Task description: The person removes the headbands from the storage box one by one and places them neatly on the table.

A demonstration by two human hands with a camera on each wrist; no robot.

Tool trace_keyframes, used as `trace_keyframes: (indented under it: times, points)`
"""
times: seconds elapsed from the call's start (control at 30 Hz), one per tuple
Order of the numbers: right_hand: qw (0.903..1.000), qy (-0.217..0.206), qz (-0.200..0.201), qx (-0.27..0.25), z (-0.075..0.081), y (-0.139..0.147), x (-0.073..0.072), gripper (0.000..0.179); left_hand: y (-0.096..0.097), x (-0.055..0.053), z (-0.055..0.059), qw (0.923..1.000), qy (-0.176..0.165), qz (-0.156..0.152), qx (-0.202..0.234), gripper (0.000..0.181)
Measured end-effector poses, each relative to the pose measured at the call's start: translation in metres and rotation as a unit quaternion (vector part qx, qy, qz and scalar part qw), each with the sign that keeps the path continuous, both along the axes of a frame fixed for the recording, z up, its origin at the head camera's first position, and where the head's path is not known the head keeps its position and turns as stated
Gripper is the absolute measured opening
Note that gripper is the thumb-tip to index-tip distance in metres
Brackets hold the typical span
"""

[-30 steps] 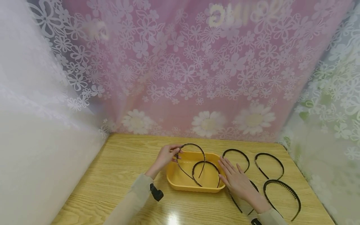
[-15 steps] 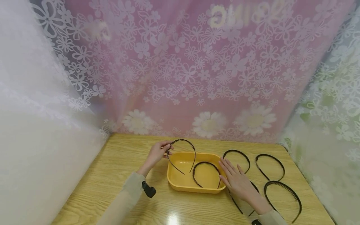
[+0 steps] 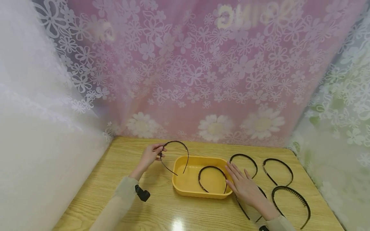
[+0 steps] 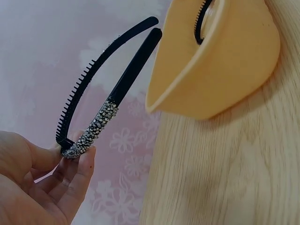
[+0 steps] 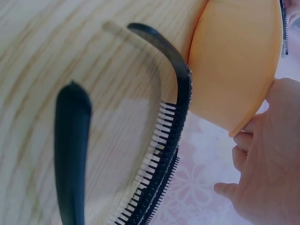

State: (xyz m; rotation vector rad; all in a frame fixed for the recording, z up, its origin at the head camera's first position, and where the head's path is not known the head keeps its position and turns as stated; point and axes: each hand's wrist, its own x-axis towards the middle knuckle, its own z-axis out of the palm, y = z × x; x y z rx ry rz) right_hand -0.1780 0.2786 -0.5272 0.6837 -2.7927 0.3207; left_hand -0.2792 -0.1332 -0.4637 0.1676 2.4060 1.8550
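My left hand [image 3: 148, 158] pinches a black toothed headband [image 3: 174, 141] by its side, between thumb and fingers. In the left wrist view its rhinestone-covered stretch [image 4: 96, 129] lies at the fingertips, and both tips point toward the yellow plastic basket [image 3: 199, 194]. The held headband hangs over the basket's left rim. Inside the basket, toward the right, lies another black headband [image 3: 212, 166]. My right hand [image 3: 245, 190] rests with extended fingers on the basket's right rim. Beneath that hand, partly hidden, a further headband [image 3: 242, 208] lies on the table.
Right of the basket, more black headbands lie on the wooden table [image 3: 138, 211]: one behind my right hand [image 3: 244, 155], one at the far right [image 3: 278, 158], one nearer [image 3: 292, 188]. A pink flowered curtain [image 3: 185, 80] hangs behind the table, with pale curtains at both sides.
My left hand has moved left and slightly up with the headband, carrying it from over the basket's middle to its left rim. The right hand and basket have stayed in place.
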Motion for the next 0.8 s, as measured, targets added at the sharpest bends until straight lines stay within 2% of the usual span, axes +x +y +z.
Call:
trace_keyframes:
  times: [0.2,0.5,0.63,0.73,0.8]
  points:
    - [0.9996,0.020,0.005,-0.017,0.003,-0.003,0.003,0.064,-0.024,-0.002,-0.006,0.9998,0.001,0.016,-0.008,0.036]
    - [1.0000,0.005,0.000,0.005,-0.001,0.000,-0.001,0.064,-0.056,-0.003,-0.011,0.9995,-0.010,0.030,-0.007,0.038]
    - [0.9997,-0.018,-0.004,0.017,-0.002,0.003,-0.003,0.065,-0.070,-0.004,-0.014,0.9989,-0.012,0.040,-0.020,0.039]
    - [0.9997,-0.014,-0.003,0.019,-0.002,0.003,-0.004,0.066,-0.081,-0.005,-0.016,0.9981,-0.016,0.046,-0.037,0.039]
    - [0.9999,0.003,0.002,0.014,-0.003,0.003,-0.003,0.065,-0.089,-0.006,-0.019,0.9975,-0.022,0.049,-0.047,0.040]
